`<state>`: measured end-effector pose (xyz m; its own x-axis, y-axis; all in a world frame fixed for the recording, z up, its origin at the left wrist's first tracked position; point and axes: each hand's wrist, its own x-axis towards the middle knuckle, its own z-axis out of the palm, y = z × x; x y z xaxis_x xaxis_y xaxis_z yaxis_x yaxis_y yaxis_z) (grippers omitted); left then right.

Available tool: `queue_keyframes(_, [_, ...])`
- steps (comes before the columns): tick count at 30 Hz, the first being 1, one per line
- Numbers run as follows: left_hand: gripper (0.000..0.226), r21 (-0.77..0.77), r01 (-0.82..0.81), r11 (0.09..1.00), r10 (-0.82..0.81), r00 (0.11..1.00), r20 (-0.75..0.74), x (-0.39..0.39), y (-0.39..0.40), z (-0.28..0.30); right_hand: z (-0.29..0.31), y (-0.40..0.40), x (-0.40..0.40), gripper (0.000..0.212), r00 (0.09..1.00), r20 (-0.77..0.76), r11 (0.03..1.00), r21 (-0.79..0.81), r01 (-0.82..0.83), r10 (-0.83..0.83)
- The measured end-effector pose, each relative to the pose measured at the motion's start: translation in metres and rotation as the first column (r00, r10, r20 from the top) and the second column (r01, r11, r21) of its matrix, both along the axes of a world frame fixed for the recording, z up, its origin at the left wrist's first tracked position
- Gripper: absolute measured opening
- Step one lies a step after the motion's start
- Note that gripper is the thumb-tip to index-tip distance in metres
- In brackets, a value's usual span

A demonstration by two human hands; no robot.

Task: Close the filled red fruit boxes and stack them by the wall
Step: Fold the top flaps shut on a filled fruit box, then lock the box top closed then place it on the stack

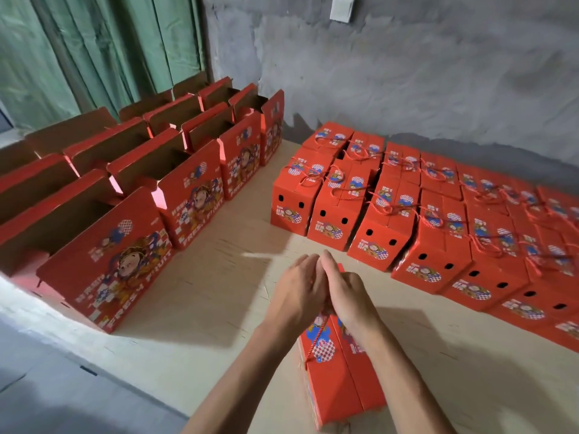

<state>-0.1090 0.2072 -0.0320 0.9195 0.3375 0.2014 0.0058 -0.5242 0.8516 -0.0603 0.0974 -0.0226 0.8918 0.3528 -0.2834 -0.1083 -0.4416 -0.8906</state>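
Open boxes [103, 270] read "FRESH FRUIT". Left hand [297, 286] and right hand [344, 292], fingers straight, press the red box [338, 371] top. Closed boxes [407, 214] line the wall [407, 73].

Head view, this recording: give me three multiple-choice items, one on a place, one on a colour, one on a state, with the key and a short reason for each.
1. Where do the closed boxes stand?
A. Along the grey wall, on the right
B. In front of the green curtain
C. On top of the open boxes

2. What colour is the rope handle on the box under the hands?
A. White
B. Red
C. Green

3. What state are the boxes on the left in?
A. Taped shut
B. Crushed flat
C. Open, flaps up

Key: 1 A, their rows run beside the wall. 2 B, a red cord crosses the lid of the near box, where the left hand and right hand meet. 3 C, brown insides show.
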Motion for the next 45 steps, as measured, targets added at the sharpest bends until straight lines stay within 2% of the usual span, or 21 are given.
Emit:
queue_keyframes(2, [0.031, -0.032, -0.053, 0.998, 0.054, 0.998, 0.026, 0.0, 0.005, -0.003, 0.008, 0.007, 0.001, 0.068, 0.998, 0.048, 0.995, 0.097, 0.037, -0.042])
queue_keyframes(5, [0.026, -0.135, -0.04, 0.99, 0.048, 0.997, 0.06, -0.01, 0.009, -0.005, 0.021, 0.023, 0.004, 0.064, 0.991, 0.104, 0.974, 0.221, 0.056, -0.081])
queue_keyframes(7, [0.028, -0.222, -0.024, 0.975, 0.047, 0.994, 0.098, -0.012, 0.01, -0.005, 0.026, 0.035, 0.008, 0.067, 0.982, 0.174, 0.97, 0.242, 0.027, -0.071])
queue_keyframes(9, [0.035, -0.245, -0.054, 0.968, 0.088, 0.988, 0.128, -0.012, 0.017, -0.008, 0.032, 0.052, 0.011, 0.072, 0.981, 0.188, 0.962, 0.273, -0.013, -0.041])
queue_keyframes(12, [0.045, -0.181, -0.104, 0.978, 0.118, 0.991, 0.068, -0.009, 0.042, -0.009, 0.04, 0.084, 0.022, 0.071, 0.989, 0.143, 0.951, 0.311, -0.005, -0.041])
queue_keyframes(17, [0.044, -0.05, -0.133, 0.99, 0.138, 0.986, 0.097, -0.002, 0.096, -0.008, 0.048, 0.149, 0.045, 0.069, 0.993, 0.117, 0.932, 0.361, -0.027, -0.016])
queue_keyframes(19, [0.046, 0.02, -0.193, 0.981, 0.192, 0.98, 0.049, 0.003, 0.12, -0.01, 0.053, 0.179, 0.057, 0.068, 0.992, 0.127, 0.936, 0.35, -0.041, -0.004])
queue_keyframes(23, [0.067, 0.186, -0.189, 0.964, 0.202, 0.978, -0.052, 0.024, 0.177, -0.018, 0.064, 0.239, 0.092, 0.062, 0.987, 0.154, 0.939, 0.344, -0.014, -0.042])
queue_keyframes(26, [0.07, 0.244, -0.135, 0.96, 0.152, 0.987, -0.054, 0.068, 0.235, -0.02, 0.07, 0.29, 0.128, 0.064, 0.983, 0.157, 0.938, 0.346, 0.033, -0.093])
queue_keyframes(33, [0.062, 0.421, -0.044, 0.906, 0.067, 0.997, -0.039, 0.178, 0.333, -0.029, 0.066, 0.365, 0.215, 0.047, 0.97, 0.147, 0.916, 0.381, 0.128, -0.196])
queue_keyframes(37, [0.059, 0.441, -0.026, 0.897, 0.03, 1.0, -0.003, 0.245, 0.357, -0.03, 0.072, 0.388, 0.272, 0.05, 0.959, 0.184, 0.932, 0.33, 0.148, -0.218])
queue_keyframes(41, [0.063, 0.448, 0.013, 0.894, -0.005, 1.0, -0.02, 0.315, 0.367, -0.029, 0.076, 0.405, 0.338, 0.047, 0.94, 0.246, 0.937, 0.316, 0.152, -0.235])
queue_keyframes(45, [0.063, 0.483, 0.035, 0.875, -0.038, 0.999, -0.005, 0.393, 0.378, -0.023, 0.082, 0.412, 0.412, 0.04, 0.936, 0.244, 0.938, 0.299, 0.178, -0.255])
